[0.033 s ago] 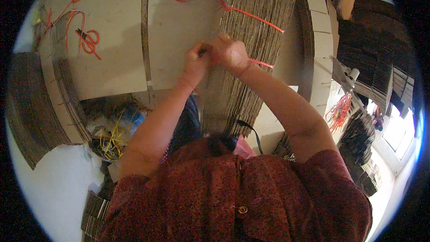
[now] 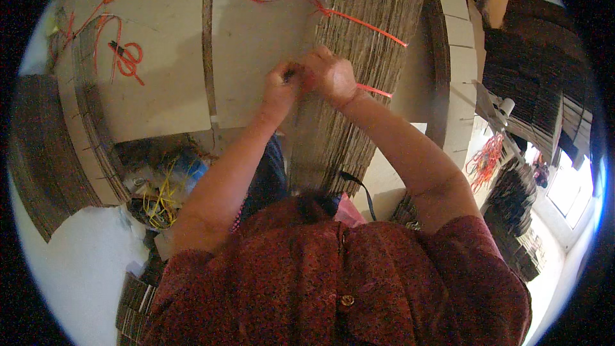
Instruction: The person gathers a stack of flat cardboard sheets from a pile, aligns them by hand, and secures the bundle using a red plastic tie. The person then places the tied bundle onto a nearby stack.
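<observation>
A bundle of flat cardboard sheets (image 2: pixel 349 131) stands on edge in front of me, its layered edges facing up. Two flat red plastic strings cross it: a far string (image 2: pixel 365 25) knotted at the left side, with a long loop trailing left, and a near string (image 2: pixel 375 90) that runs under my right hand. My left hand (image 2: pixel 280 88) is closed at the bundle's left edge, a small dark spot showing at its fingers. Right beside it, my right hand (image 2: pixel 332 78) is closed too. A bit of red shows between them; the fingertips are partly hidden and blurred.
Red-handled scissors (image 2: pixel 126 59) lie on cardboard at the far left. More cardboard stacks (image 2: pixel 41 147) stand left and right (image 2: pixel 532 70). A tangle of red string (image 2: pixel 485 161) hangs at the right. Yellow strips (image 2: pixel 160 202) and plastic scraps sit low at the left.
My right hand has shifted very slightly at the string. Everything else looks the same.
</observation>
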The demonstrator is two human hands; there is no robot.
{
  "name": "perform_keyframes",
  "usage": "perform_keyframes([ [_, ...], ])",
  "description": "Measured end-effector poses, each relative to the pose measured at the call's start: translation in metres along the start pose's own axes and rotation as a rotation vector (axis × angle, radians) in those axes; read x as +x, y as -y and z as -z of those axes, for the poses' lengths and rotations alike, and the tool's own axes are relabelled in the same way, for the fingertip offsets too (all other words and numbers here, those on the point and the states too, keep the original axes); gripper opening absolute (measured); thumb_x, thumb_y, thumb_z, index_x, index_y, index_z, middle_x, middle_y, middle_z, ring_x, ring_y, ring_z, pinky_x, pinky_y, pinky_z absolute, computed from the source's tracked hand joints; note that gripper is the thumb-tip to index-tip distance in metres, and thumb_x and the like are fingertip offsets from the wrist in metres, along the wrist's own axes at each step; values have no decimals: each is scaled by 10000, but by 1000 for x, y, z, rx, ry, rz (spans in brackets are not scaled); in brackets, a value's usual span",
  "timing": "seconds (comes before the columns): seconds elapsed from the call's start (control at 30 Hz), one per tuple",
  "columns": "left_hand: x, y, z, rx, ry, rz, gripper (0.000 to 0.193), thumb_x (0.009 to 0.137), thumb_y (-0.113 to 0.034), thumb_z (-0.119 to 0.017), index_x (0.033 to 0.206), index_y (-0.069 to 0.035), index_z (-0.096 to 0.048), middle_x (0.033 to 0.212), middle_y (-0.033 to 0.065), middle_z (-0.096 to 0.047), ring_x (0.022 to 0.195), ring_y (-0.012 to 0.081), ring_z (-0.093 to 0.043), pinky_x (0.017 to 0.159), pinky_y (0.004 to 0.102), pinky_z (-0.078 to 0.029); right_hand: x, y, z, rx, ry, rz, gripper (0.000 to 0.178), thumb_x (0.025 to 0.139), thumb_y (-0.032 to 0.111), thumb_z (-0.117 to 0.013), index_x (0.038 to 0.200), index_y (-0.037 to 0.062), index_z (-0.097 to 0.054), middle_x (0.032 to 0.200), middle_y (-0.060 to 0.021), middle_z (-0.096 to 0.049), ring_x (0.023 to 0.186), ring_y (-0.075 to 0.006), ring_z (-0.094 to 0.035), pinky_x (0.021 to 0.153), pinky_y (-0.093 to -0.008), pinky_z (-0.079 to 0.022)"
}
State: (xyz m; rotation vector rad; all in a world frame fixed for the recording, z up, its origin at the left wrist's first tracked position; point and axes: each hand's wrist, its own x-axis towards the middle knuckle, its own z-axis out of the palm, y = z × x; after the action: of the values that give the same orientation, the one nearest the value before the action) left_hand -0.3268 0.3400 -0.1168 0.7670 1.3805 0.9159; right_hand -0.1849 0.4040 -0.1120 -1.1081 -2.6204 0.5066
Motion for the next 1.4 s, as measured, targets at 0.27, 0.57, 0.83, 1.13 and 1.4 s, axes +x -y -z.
perform_keyframes([
  [0.27,21,9,14,51,63,-186,209,846,-14,-558,1046,8,-614,905,55,-661,831,121,-597,773,268,-483,-5,1,-5,69,-161,-42,135,720,176,-639,808,101,-570,796,-94,-546,683,-292,-591,546,-396,-500],
  [0.57,33,-21,35,360,244,-74,191,808,-2,-585,996,-4,-620,919,84,-668,861,174,-627,788,308,-501,-8,-4,3,101,-109,56,141,698,162,-622,817,99,-582,762,-88,-549,682,-283,-589,552,-395,-497],
  [0.83,54,8,37,637,139,-345,160,731,-94,-645,812,21,-569,716,175,-620,638,263,-612,592,333,-473,-31,19,1,-42,-48,-289,95,760,196,-641,780,105,-622,698,-75,-585,579,-281,-601,496,-371,-487],
  [1.13,67,25,27,653,127,-179,166,782,-147,-633,812,11,-593,715,156,-623,633,229,-593,570,362,-459,-54,17,3,194,18,-530,216,760,249,-658,906,93,-620,790,-140,-599,724,-342,-594,618,-436,-489],
  [1.4,47,0,-51,256,41,18,706,874,-458,-519,1355,10,-300,1348,217,-389,1250,320,-381,1033,410,-306,-72,-53,75,476,-424,-1097,565,935,345,-471,1359,-6,-344,1336,-192,-421,1253,-277,-388,1050,-371,-279],
])
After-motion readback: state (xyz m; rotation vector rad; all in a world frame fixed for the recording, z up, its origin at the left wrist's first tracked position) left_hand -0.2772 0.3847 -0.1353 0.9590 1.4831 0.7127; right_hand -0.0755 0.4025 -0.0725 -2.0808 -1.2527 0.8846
